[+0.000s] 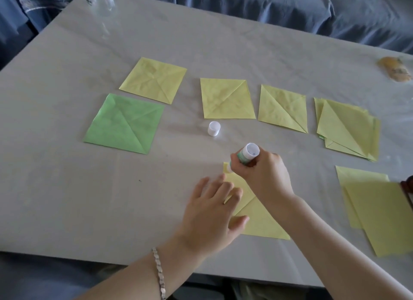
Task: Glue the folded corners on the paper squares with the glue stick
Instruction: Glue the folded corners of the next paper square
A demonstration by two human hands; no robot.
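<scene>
Cap (214,128) near glue stick (247,155), green square (125,124) left

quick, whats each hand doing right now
Left hand: open, fingers flat on the yellow paper square.
Right hand: closed round the glue stick, tip down at the square's far corner.

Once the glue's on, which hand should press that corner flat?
Left, probably. The left hand lies open on the yellow square, fingers near the corner being glued, while the right hand grips the glue stick, its tip on that corner.
</scene>
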